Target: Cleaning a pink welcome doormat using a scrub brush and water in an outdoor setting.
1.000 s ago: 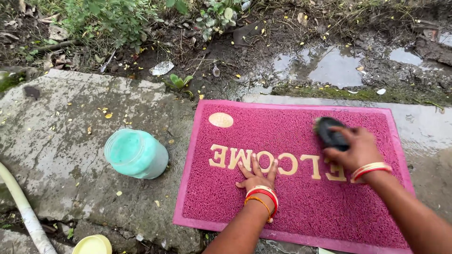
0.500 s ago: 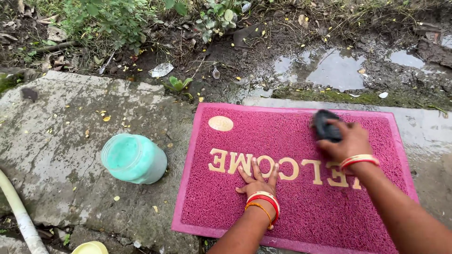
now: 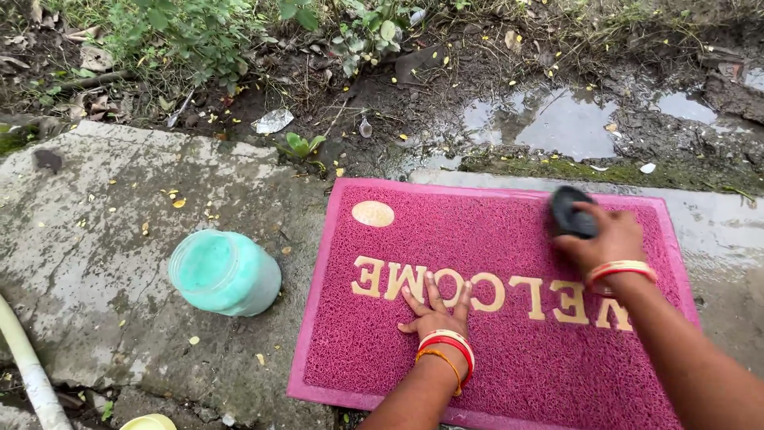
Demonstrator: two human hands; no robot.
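Scrubbing brush [image 3: 572,212] shifted right on mat [image 3: 509,334]

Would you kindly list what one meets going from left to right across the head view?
Pale hose → turquoise jar → pink doormat edge → left hand pressed flat → right hand gripping dark scrub brush.

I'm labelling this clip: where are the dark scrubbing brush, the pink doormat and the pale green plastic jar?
Dark scrubbing brush [image 3: 570,209]: head view, on its upper end, clear of the right hand.
Pink doormat [image 3: 477,231]: head view, bare pile above the lettering.
Pale green plastic jar [image 3: 227,273]: head view, middle of its side.
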